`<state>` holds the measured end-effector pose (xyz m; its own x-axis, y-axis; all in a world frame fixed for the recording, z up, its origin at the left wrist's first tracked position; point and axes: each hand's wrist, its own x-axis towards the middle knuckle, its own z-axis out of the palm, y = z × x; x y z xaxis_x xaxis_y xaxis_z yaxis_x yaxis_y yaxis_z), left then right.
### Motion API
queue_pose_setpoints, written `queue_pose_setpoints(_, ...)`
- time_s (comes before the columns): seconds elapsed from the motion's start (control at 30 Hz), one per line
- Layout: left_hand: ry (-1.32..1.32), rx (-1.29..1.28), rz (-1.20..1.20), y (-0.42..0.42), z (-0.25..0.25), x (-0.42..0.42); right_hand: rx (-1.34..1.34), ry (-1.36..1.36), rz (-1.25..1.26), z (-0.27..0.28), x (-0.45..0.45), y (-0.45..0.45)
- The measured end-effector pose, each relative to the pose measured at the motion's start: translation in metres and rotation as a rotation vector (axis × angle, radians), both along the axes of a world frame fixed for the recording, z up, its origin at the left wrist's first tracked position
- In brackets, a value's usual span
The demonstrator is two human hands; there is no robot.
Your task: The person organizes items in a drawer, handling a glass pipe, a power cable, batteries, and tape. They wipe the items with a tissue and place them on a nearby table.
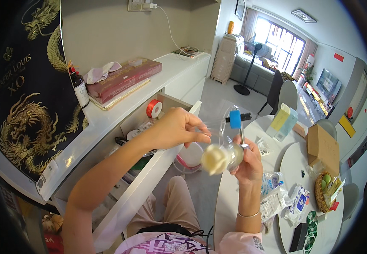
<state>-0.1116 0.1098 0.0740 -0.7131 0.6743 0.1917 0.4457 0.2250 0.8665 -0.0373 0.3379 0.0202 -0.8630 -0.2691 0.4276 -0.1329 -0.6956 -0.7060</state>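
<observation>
My right hand point(249, 162) is shut on a bundle of small things. In it I see a blurred cream-coloured piece point(215, 159), clear plastic point(235, 155) and a thin metal rod point(242, 135) with a blue block point(235, 119) and a black part point(246, 117) near its top. What the bundle is, I cannot tell. Close to its left side is my left hand point(186, 127), thumb and fingers bent towards each other. Blurred clear strands or film show between those fingers and the blue block; whether they are pinched is unclear. Below my left forearm lies a pulled-out white drawer point(148, 187).
A red ribbon spool point(154, 108) and other small items lie in the drawer. On the white counter point(174, 65) are a dark bottle point(80, 90) and a maroon box point(126, 79). The round table point(231, 203) holds plastic packets point(297, 203), a cardboard box point(324, 149) and a wicker basket point(320, 198). A pink-rimmed bin point(190, 155) stands below.
</observation>
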Motion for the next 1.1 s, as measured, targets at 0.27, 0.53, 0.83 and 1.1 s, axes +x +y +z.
queue_pose_setpoints(0.27, -0.570, 0.239, -0.171, 0.016, -0.008, 0.007, -0.378, -0.078, -0.264, -0.005, 0.002, -0.022)
queue_pose_setpoints(0.53, -0.776, 0.306, -0.201, 0.033, -0.019, 0.058, -0.136, 0.081, -0.869, 0.002, -0.009, -0.008)
queue_pose_setpoints(0.83, -0.341, 0.538, -0.170, -0.014, 0.066, 0.083, 0.755, 0.270, -1.227, -0.007, -0.023, 0.009)
queue_pose_setpoints(1.1, 0.189, 0.691, 0.045, -0.040, 0.126, 0.032, 0.854, 0.338, -1.074, 0.016, 0.001, -0.004)
